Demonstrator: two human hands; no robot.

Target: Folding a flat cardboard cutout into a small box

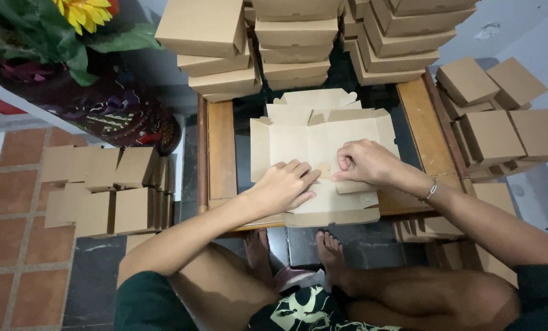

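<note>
Clearly well along: finished boxes (295, 43) stack far and right, flat blanks (102, 190) wait left. On the table (222, 153), the sheet (317, 147) lies unfolded; left hand (283, 187) presses flat, open; right hand (363, 162) pinches a near flap.

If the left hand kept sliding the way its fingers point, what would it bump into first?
Probably the right hand. The left hand lies flat on the unfolded cardboard box, fingers pointing right toward it, a small gap between.
</note>
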